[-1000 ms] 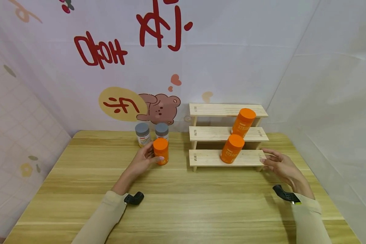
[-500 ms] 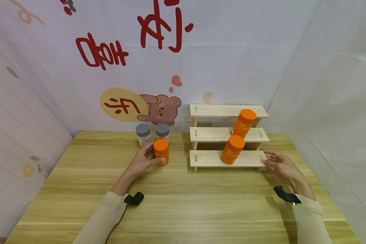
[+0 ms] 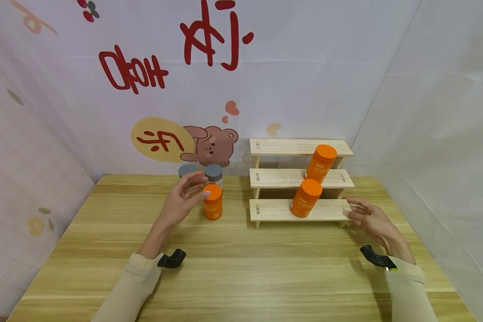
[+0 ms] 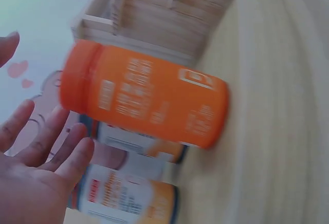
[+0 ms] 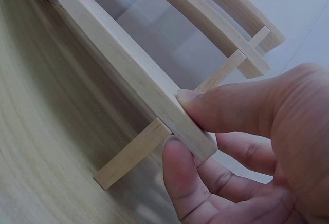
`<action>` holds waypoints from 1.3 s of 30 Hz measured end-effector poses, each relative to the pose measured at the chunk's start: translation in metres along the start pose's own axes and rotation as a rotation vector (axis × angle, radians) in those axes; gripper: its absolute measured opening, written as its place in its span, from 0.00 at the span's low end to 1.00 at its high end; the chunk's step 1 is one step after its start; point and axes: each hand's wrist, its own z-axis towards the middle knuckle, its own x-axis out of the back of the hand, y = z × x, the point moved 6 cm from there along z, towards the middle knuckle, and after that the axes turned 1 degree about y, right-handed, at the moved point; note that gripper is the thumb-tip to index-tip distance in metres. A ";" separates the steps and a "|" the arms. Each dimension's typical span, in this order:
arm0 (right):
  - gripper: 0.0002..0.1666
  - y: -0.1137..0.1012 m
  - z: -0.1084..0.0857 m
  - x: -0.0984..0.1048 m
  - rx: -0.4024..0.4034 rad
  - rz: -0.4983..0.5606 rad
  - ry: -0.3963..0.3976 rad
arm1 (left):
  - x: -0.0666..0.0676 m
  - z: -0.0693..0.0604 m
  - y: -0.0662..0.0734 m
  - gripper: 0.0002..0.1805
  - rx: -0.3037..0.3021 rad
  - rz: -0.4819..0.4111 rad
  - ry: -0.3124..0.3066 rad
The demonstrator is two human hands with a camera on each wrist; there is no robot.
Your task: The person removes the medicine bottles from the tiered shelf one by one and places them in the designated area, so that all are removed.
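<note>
An orange bottle (image 3: 213, 206) with an orange cap stands upright on the table. My left hand (image 3: 180, 201) is beside and above it, its fingers spread apart; in the left wrist view the thumb and fingers are clear of the bottle (image 4: 149, 95). Behind that hand are two grey-capped bottles (image 3: 214, 172), one partly hidden. On the right, my right hand (image 3: 372, 220) pinches the right end of the lowest board of a three-tier wooden shelf (image 3: 273, 209), thumb on top and a finger underneath, as the right wrist view shows.
One orange bottle (image 3: 307, 198) stands on the shelf's lowest board, and another orange bottle (image 3: 321, 163) stands on the middle board. The wooden table (image 3: 241, 277) meets a printed white cloth wall (image 3: 306, 67) behind the shelf.
My left hand has let go of the orange bottle and lifted up and slightly left, its fingers opening. The bottle stays in place. My right hand keeps its pinch on the shelf.
</note>
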 end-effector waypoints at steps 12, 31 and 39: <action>0.44 0.000 0.001 0.000 0.020 0.047 -0.004 | -0.009 0.016 0.043 0.31 -0.139 -0.037 -0.009; 0.41 -0.001 0.001 -0.002 0.029 0.116 -0.018 | -0.074 0.052 0.065 0.32 -0.202 -0.100 -0.170; 0.40 -0.001 0.000 -0.002 0.034 0.109 -0.020 | -0.099 0.058 0.065 0.34 -0.177 -0.126 -0.229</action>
